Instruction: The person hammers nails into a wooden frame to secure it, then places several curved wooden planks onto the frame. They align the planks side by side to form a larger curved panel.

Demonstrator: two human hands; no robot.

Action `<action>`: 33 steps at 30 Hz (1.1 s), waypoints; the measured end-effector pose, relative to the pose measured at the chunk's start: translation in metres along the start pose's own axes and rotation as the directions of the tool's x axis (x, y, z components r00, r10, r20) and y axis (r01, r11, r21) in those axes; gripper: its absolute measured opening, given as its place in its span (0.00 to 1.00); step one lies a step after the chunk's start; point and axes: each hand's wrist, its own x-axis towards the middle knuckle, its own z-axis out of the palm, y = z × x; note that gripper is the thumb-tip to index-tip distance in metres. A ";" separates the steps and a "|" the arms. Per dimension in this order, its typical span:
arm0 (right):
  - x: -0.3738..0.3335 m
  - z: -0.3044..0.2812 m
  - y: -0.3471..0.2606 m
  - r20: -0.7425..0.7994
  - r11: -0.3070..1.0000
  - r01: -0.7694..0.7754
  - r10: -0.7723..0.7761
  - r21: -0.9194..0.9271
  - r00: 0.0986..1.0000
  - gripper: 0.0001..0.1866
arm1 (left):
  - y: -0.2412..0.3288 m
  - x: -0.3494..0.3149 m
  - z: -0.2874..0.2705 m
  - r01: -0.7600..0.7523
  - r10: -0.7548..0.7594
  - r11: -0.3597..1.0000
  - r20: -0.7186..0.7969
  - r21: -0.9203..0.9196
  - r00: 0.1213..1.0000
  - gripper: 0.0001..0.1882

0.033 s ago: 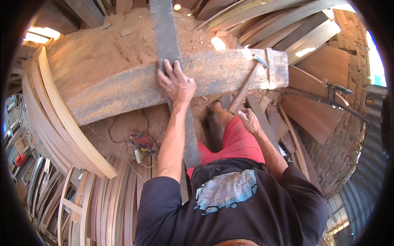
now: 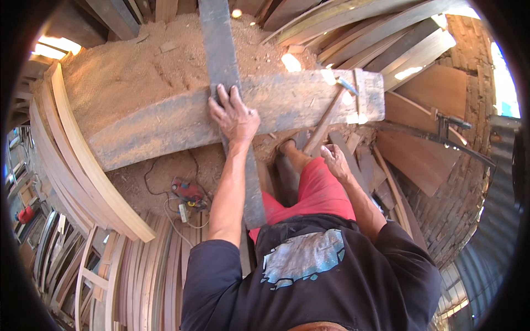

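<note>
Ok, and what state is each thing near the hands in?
Left hand: fingers spread, resting on dark plank
Right hand: curled, contents unclear
Dark plank: lying across broad wooden board
Broad wooden board: dusty
Hammer: head on board, handle past its near edge
Red power tool: on ground, running or not unclear

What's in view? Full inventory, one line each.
dark plank: one, dark grey, across the wide board
wide board: one, weathered brown-grey, centre
batten: one, brown, on wide board's right end
hammer: one, brown handle, leaning at wide board
power tool: one, red and black, below wide board
sawdust: one heap, tan, upper left
curved pieces: several, pale, left
strips: many, brown, lower left
timbers: many, grey-brown, upper right
panels: two, reddish brown, right
corrugated sheet: one, blue-grey, far right
shirt: one, black, bottom
shorts: one, red, above shirt
left grip: one, bare, on dark plank
right grip: one, bare, above shorts
</note>
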 end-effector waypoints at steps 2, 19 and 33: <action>0.022 -0.007 -0.014 0.012 0.974 -0.101 0.100 0.205 0.995 0.32 | 0.005 0.002 -0.003 0.004 -0.005 0.999 0.043 0.032 0.999 0.42; 0.003 -0.191 -0.005 0.012 0.988 0.152 -0.151 -0.029 0.988 0.24 | 0.027 0.028 -0.004 0.152 -0.326 0.889 0.362 0.433 0.873 0.45; -0.189 -0.183 0.210 -0.394 0.756 -0.416 0.632 0.506 0.668 0.23 | 0.130 0.130 0.078 0.097 -0.115 0.993 0.575 0.062 0.810 0.26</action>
